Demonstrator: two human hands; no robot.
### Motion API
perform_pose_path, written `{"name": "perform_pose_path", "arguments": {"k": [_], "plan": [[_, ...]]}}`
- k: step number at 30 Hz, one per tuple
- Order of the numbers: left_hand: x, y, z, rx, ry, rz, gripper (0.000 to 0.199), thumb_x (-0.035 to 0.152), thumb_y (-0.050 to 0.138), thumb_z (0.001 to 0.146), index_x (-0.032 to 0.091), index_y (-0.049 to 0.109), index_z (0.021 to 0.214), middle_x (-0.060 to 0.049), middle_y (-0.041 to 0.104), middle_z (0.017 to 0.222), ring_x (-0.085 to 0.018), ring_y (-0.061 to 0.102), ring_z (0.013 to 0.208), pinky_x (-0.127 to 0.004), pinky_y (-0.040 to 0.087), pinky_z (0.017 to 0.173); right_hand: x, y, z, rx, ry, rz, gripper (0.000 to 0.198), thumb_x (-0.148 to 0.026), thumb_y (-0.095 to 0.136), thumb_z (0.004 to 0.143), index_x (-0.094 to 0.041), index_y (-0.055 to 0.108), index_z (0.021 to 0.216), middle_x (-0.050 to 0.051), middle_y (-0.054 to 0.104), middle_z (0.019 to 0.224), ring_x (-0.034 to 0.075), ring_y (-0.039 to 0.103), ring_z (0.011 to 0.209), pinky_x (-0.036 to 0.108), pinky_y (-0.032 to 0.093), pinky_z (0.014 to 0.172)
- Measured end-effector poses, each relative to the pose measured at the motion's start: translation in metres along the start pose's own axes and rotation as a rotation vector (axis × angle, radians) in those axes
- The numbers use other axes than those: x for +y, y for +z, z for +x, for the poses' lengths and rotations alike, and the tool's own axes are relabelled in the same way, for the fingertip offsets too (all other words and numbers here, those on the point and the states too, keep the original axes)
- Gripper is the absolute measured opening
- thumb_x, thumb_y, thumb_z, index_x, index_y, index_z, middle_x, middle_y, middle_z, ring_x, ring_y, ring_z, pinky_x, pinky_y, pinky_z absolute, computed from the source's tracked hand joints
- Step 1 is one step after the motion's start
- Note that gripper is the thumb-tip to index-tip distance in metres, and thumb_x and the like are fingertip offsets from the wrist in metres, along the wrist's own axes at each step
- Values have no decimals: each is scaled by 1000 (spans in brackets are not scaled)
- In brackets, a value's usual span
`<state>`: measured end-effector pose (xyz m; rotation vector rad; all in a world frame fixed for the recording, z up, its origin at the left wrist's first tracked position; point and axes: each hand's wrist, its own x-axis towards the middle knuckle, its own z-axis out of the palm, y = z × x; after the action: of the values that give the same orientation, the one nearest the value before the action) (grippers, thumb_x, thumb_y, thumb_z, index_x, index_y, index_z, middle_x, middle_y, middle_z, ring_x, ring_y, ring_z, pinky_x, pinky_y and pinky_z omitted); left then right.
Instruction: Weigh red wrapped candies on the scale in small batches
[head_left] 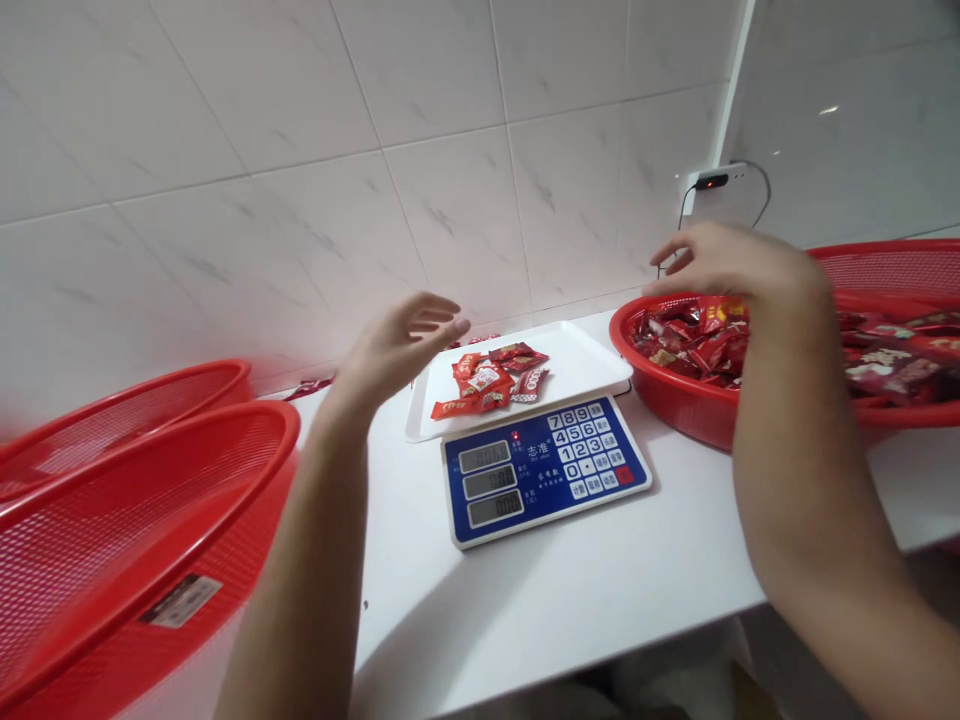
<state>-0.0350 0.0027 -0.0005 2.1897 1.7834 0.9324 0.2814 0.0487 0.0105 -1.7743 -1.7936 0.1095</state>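
Note:
A digital scale with a blue keypad panel stands on the white table, and several red-wrapped candies lie on its white tray. My left hand hovers at the tray's left side, fingers stretched out and apart from the thumb, with nothing in it. Over the near-right red basket, which is full of red-wrapped sweets, my right hand hangs with its fingers loosely bent and parted. I see nothing held in it. My right forearm hides part of that basket.
Two red mesh baskets stand at the left. More red baskets with packets are at the right. A tiled wall closes off the back, with a socket and plug on it. The table ends in front.

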Motion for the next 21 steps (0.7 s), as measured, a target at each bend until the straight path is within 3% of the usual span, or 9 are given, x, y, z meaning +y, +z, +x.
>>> {"name": "perform_pose_path", "arguments": {"k": [2, 3, 5, 7, 11, 14, 18, 21], "plan": [[-11, 20, 10, -108, 17, 11, 82, 66, 59, 78, 23, 39, 145, -17, 40, 156, -34, 42, 140, -48, 41, 110, -14, 16, 3, -51, -69, 77, 43, -24, 72, 81, -12, 67, 122, 16, 71, 113, 27, 68, 97, 42, 51, 89], [-16, 31, 14, -209, 16, 49, 97, 68, 62, 74, 22, 27, 152, -19, 26, 162, -38, 30, 147, -53, 33, 116, -25, 28, 4, -92, -128, 125, 42, -23, 69, 84, -13, 66, 125, 16, 71, 116, 26, 68, 100, 41, 52, 90], [-25, 50, 19, -339, 4, 93, 116, 73, 68, 65, 21, 18, 155, -21, 11, 165, -44, 10, 151, -63, 20, 119, -47, 55, 4, -226, -306, 194, 43, -24, 64, 89, -15, 63, 131, 15, 65, 131, 25, 63, 116, 37, 49, 99], [-30, 63, 21, -389, -2, 105, 119, 80, 66, 60, 25, 20, 155, -20, 6, 166, -46, -3, 151, -69, 13, 117, -67, 83, 3, -343, -472, 194, 46, -24, 56, 95, -17, 56, 140, 12, 51, 148, 24, 49, 135, 34, 39, 111], [-30, 75, 21, -408, 11, 126, 115, 85, 58, 64, 27, 16, 155, -17, 2, 167, -41, -15, 150, -68, 6, 118, -87, 115, -4, -600, -507, 58, 42, -23, 43, 99, -17, 60, 136, 14, 59, 139, 28, 59, 123, 37, 45, 100], [-26, 84, 26, -357, 43, 130, 114, 80, 64, 65, 26, 17, 154, -18, 3, 167, -44, -9, 151, -67, 10, 119, -91, 121, -7, -635, -504, 26, 36, -15, 45, 93, -10, 69, 120, 19, 69, 120, 28, 66, 106, 34, 49, 83], [-25, 97, 33, -265, 92, 144, 95, 68, 68, 69, 27, 34, 148, -17, 32, 158, -43, 24, 147, -63, 27, 116, -92, 118, -4, -659, -514, 58, 42, -3, 48, 81, -13, 70, 116, 13, 73, 108, 20, 66, 86, 28, 45, 65], [-26, 100, 34, -236, 108, 168, 78, 62, 65, 74, 25, 47, 141, -15, 50, 143, -39, 44, 133, -57, 35, 112, -88, 107, 0, -691, -541, 58, 34, -11, 48, 88, -15, 72, 112, 11, 73, 104, 17, 63, 82, 26, 43, 65]]}}
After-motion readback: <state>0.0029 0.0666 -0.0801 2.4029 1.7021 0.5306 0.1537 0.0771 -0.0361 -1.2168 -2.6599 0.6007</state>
